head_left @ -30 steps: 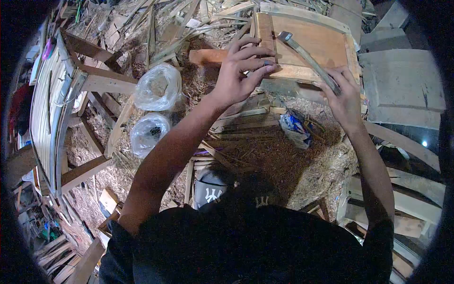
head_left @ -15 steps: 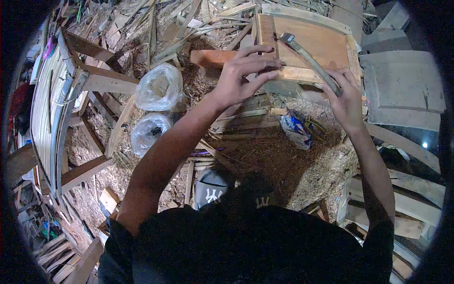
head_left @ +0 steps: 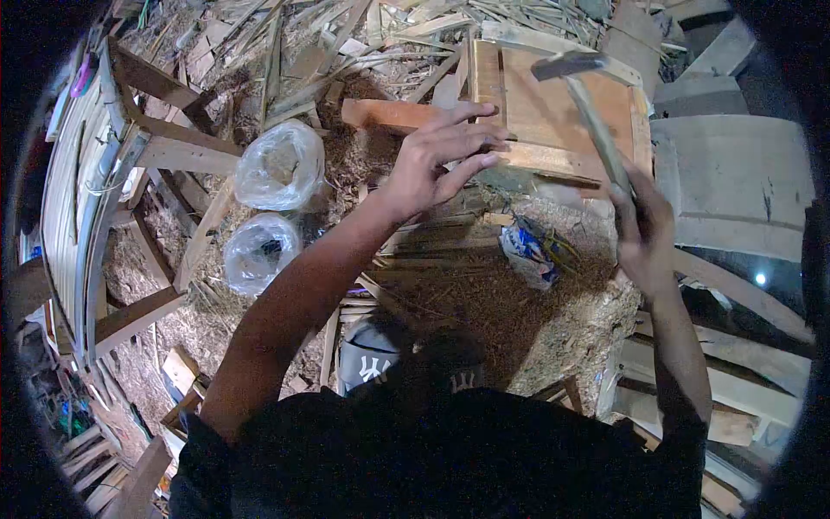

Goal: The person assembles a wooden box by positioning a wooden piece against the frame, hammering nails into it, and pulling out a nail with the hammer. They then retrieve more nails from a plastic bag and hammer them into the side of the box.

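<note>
My right hand [head_left: 644, 225] grips a hammer [head_left: 596, 125] by its wooden handle. The dark hammer head is raised above a framed wooden panel [head_left: 562, 95], blurred by motion. At the panel's near left corner is my left hand [head_left: 445, 160], fingers stretched forward and thumb apart from them. Its fingertips reach the frame's edge; whether anything small sits between them I cannot make out. An orange-brown wooden block [head_left: 389, 114] lies just left of that hand, partly behind it.
Two rolls of clear plastic wrap [head_left: 281, 164] lie on the left, near a wooden frame structure [head_left: 95, 199]. A crumpled blue-white packet [head_left: 529, 255] rests on sawdust ahead of me. A pale panel [head_left: 739, 186] and boards [head_left: 718, 363] are on the right; scrap strips [head_left: 380, 39] lie behind.
The hammer has swung up and its head has turned sideways, with my right hand drawn back toward me. My left hand stays at the panel corner. The whole view shifted slightly.
</note>
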The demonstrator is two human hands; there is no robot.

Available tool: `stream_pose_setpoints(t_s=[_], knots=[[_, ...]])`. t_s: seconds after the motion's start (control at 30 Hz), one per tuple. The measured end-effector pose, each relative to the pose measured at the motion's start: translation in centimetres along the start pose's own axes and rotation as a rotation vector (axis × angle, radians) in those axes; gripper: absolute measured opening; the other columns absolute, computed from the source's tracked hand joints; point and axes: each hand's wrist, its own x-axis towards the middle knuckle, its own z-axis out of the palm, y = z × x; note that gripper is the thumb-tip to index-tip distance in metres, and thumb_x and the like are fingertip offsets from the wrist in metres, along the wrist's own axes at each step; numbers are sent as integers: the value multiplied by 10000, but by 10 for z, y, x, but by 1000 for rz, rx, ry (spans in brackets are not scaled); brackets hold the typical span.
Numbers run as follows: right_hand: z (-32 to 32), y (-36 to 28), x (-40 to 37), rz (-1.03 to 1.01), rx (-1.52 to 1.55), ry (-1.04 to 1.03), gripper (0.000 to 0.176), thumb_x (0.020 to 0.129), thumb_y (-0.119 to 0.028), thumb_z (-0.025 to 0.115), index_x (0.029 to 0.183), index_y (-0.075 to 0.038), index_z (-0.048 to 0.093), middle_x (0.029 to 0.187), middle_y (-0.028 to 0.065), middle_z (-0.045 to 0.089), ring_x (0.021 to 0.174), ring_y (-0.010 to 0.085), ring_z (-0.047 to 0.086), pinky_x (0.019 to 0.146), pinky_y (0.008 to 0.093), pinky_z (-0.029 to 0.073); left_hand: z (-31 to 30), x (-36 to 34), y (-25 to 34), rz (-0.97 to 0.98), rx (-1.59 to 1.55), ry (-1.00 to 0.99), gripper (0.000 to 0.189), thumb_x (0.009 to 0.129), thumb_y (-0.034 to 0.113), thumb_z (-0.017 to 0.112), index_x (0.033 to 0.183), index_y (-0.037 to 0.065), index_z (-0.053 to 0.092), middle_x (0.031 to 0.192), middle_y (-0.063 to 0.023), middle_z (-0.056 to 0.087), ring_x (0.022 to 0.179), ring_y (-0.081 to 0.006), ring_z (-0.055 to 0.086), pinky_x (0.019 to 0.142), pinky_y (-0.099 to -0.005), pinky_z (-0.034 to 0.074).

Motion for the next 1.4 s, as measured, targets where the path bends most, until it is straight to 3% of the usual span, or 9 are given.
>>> stream_pose_setpoints(t_s=[0.07,0.23,0.73,0.9,1.03,1.2,1.3,1.33,1.4], knots=[[-20,-30,-8,442,141,-290,433,1006,-86,532,1436,-35,535,1235,174,666,1138,284,649,1016,406,476,0,0,1,-3,-9,4,183,883,86,714,1046,9,745,1149,-123,734,1254,-363,606,1083,-459,456],[-13,-39,-14,40,52,-371,505,979,13,500,1482,-30,471,1480,158,541,1350,323,540,1123,390,406,-2,-3,1,33,79,27,198,858,99,753,1042,25,748,1153,-118,732,1246,-350,614,1019,-443,510],[-9,-37,-5,-82,-65,-343,624,893,139,456,1488,-48,474,1227,240,672,1004,365,706,905,406,539,2,-5,-3,41,72,59,229,839,82,752,1058,16,742,1175,-107,726,1269,-337,600,1027,-442,509],[-26,-31,-38,116,46,-53,648,841,140,493,1477,17,461,1098,224,696,876,332,711,812,399,567,1,-2,-6,57,64,-1,230,837,75,751,1060,21,743,1174,-104,725,1272,-332,598,1028,-442,509],[-10,-27,-12,-157,-180,-491,509,976,24,453,1482,69,414,953,203,674,732,228,630,678,372,516,-1,-3,0,48,97,5,233,831,71,752,1059,25,736,1176,-96,723,1273,-330,595,1031,-440,510],[-20,-49,-13,21,9,-48,813,778,136,584,1509,-205,490,986,171,685,607,296,583,644,377,539,0,-3,-4,60,89,6,252,830,71,751,1078,29,731,1176,-95,722,1264,-329,602,1027,-438,515],[-18,-47,-7,234,-139,-636,802,770,151,569,1509,-150,482,961,181,670,651,313,626,680,383,556,0,-3,-1,52,95,11,255,831,72,749,1082,32,731,1177,-91,722,1266,-329,601,1026,-437,515],[3,-32,-10,-162,-147,-332,816,760,167,554,1510,-147,480,911,158,638,625,264,604,644,355,540,0,-2,0,36,98,15,252,832,71,748,1080,33,733,1180,-88,722,1267,-330,600,1026,-437,515],[-13,-30,-15,-80,-94,-370,821,758,172,543,1517,-132,467,912,142,634,604,234,590,611,335,522,-2,-1,0,46,103,20,251,830,71,749,1077,31,733,1182,-90,722,1268,-331,600,1027,-438,514]])
